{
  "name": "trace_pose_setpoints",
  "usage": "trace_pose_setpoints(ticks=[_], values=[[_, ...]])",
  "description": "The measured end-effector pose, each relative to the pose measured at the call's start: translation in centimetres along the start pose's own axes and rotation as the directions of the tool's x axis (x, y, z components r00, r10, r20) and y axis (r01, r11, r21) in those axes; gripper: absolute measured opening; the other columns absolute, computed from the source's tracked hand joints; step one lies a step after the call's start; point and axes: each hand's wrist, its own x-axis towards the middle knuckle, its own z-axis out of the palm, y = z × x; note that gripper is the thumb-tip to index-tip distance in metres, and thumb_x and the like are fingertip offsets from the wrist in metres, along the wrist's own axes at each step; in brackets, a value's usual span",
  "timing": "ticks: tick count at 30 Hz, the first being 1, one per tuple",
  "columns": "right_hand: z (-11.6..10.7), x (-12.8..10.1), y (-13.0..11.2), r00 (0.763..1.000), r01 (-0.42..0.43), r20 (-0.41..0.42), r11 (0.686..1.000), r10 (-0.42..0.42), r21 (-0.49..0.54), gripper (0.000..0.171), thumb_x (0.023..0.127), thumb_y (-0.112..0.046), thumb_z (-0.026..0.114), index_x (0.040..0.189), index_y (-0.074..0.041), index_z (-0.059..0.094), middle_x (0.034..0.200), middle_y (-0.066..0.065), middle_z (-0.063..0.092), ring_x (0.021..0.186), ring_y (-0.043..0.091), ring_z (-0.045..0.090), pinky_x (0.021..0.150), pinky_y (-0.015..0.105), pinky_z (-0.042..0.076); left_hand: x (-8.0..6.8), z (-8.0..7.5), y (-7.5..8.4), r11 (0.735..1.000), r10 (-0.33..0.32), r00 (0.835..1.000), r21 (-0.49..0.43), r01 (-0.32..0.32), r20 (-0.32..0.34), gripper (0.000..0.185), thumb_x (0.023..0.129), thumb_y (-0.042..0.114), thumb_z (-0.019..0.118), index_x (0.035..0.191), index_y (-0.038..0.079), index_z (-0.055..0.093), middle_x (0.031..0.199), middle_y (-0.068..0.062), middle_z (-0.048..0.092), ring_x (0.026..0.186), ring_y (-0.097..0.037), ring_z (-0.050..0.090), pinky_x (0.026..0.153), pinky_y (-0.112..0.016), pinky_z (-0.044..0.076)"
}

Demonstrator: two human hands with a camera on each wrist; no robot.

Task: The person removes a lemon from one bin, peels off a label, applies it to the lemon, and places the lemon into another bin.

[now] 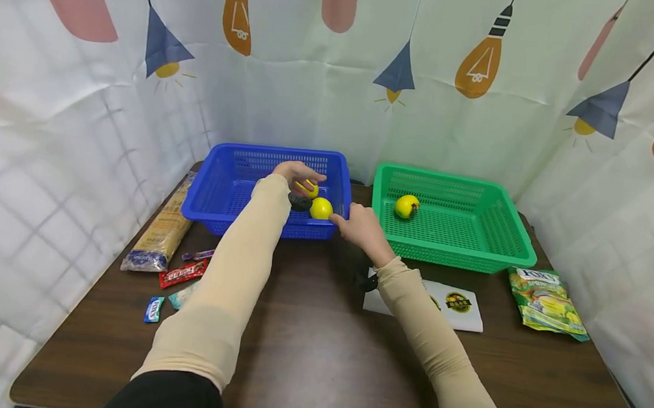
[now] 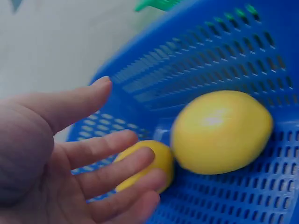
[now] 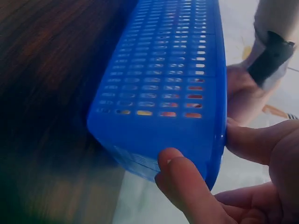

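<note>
Right hand (image 1: 360,228) pinches the blue basket (image 1: 230,193) at its 4 o'clock corner, thumb on the rim side, fingers outside the wall. Left hand (image 1: 296,171) is released, fingers loosely extended over the basket's 2 o'clock part; nothing in its grasp.

Doing this well, my judgement: smooth round fruit rolls easily, so fingers and thumb should come round opposite sides of one lemon, without knuckles nudging its neighbour. Wrist should clear the rim. A firm corner pinch with the right helps stop the basket sliding; no need to squeeze or tip it.

Positions, head view: near lemon (image 1: 321,209) is in the basket at about 4 o'clock from my left hand, 10 o'clock from my right, just inside the near wall. Far lemon (image 1: 308,190) is right by the left fingers, around 5 o'clock, partly hidden; can't tell if they touch it. The two lemons sit side by side; contact between them unclear. Yellow fruit with a dark crown (image 1: 405,206) is in the green basket (image 1: 452,220), 2 o'clock from my right hand, well apart from the left.
</note>
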Motion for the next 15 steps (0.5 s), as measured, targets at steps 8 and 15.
trace_pose_setpoints(ticks=[8,15], values=[[0.2,0.3,-0.5,0.998,-0.018,0.065,1.0,0.019,-0.021,0.041,0.099,-0.043,0.057,0.093,-0.004,0.065,0.066,0.005,0.066,0.057,0.015,0.061,0.052,0.023,0.044,2.1,1.5,-1.4,0.977,-0.145,0.988,0.163,0.135,0.05,0.076,0.094,0.043,0.064,0.153,0.006,0.033,0.16,-0.017,0.034,0.144,-0.034,0.038,0.12,-0.044,0.039],[0.1,0.5,0.0,0.997,-0.043,0.061,0.999,0.043,-0.009,0.043,0.098,-0.046,0.058,0.099,-0.003,0.064,0.073,0.008,0.072,0.066,0.019,0.069,0.056,0.025,0.048,4.3,1.4,-2.2,0.963,-0.149,0.983,0.241,0.121,0.103,0.083,0.088,0.044,0.071,0.149,0.002,0.034,0.158,-0.016,0.038,0.14,-0.032,0.041,0.118,-0.04,0.04]])
